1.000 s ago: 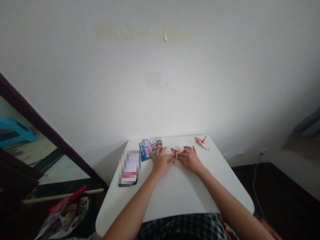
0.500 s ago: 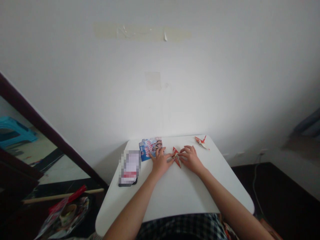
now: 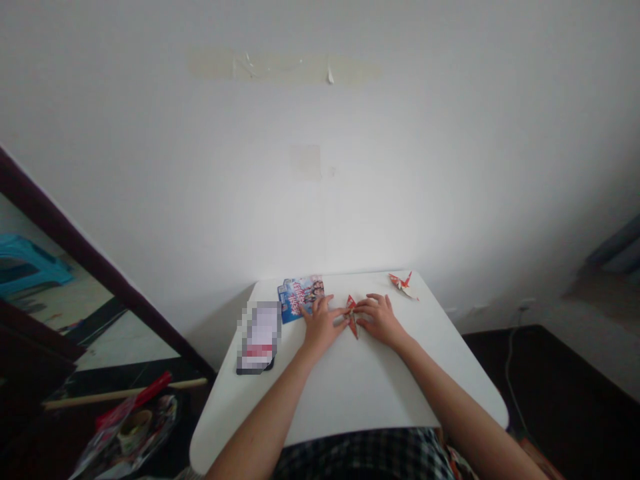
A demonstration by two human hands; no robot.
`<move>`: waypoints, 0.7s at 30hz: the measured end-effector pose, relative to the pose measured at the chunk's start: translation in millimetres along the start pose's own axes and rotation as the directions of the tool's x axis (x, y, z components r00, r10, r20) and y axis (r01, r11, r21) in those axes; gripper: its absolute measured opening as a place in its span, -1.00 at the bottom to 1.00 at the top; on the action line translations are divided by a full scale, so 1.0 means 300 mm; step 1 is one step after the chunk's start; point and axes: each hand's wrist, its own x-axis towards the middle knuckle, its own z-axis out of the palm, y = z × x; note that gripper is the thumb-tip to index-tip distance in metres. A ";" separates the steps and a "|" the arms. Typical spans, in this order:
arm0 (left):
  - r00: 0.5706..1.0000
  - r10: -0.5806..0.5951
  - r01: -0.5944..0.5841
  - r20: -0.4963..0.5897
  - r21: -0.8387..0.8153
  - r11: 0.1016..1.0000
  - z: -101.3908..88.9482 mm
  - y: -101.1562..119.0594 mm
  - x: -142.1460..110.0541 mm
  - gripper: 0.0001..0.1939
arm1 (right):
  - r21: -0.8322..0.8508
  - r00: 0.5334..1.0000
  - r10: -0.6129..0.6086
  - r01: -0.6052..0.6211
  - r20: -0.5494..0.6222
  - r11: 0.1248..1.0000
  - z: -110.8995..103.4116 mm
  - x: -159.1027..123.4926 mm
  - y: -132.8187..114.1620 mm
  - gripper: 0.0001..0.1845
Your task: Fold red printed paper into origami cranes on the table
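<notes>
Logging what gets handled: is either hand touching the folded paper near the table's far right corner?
No: the corner piece lies apart from the left hand and right hand, both at another folded paper.

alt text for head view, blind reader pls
A person's left hand and right hand hold a folded red paper between them over a white table. A blue leaflet and pixelated phone lie left, another folded paper back right.

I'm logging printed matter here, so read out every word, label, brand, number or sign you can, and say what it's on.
Nothing is legible.
Blue flyer: large red-and-white characters, too blurred.
Smartphone: screen pixelated, unreadable.
Origami bird, folded paper: any lettering too small to read.
</notes>
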 end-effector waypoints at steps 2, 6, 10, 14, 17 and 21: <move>1.000 0.000 0.000 0.005 -0.014 1.000 -0.002 0.001 -0.001 -0.71 | 0.009 1.000 0.010 -0.010 0.011 1.000 -0.002 0.000 -0.002 -0.64; 1.000 -0.016 0.017 0.017 -0.039 0.999 -0.007 0.002 0.001 -0.75 | 0.015 1.000 0.009 -0.009 0.008 1.000 -0.005 -0.001 -0.004 -0.69; 1.000 -0.023 0.024 0.007 -0.076 0.997 -0.009 0.001 0.008 -0.80 | 0.016 1.000 -0.006 0.006 -0.002 1.000 -0.005 -0.002 -0.005 -0.71; 0.998 -0.037 0.034 -0.041 -0.092 0.995 -0.008 0.004 0.011 -0.81 | 0.015 1.000 -0.005 0.005 -0.017 1.000 0.003 -0.001 0.002 -0.71; 0.997 -0.046 0.042 -0.060 -0.062 0.997 -0.006 0.006 0.011 -0.76 | 0.023 1.000 0.006 -0.005 -0.014 1.000 0.007 0.000 0.005 -0.71; 0.998 -0.041 0.040 -0.041 -0.031 0.999 -0.009 0.004 0.008 -0.82 | 0.028 1.000 0.009 -0.008 -0.010 1.000 0.000 -0.002 0.000 -0.71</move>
